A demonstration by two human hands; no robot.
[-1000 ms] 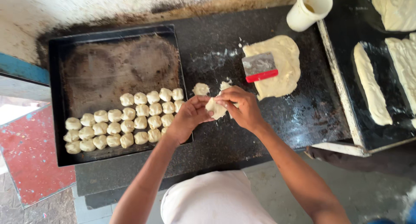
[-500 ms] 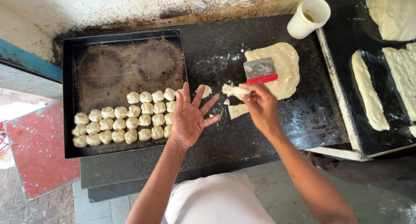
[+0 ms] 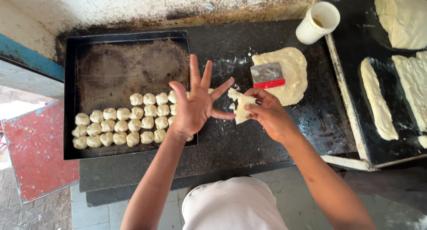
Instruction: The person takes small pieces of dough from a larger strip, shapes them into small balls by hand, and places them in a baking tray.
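Fingers [image 3: 251,106] of right hand [image 3: 269,116] around dough piece [image 3: 242,108], left hand [image 3: 195,107] splayed.

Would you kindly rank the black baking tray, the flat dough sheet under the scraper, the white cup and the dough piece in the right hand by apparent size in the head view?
1. Black metal baking tray
2. Flat pale dough sheet
3. White cup
4. Small dough piece in the right hand

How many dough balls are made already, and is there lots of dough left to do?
About two dozen dough balls already sit in rows on the black tray. In hand: the right hand pinches a small dough piece, the left hand spread open beside it. Left: the flat dough slab under the scraper, and long strips further right.
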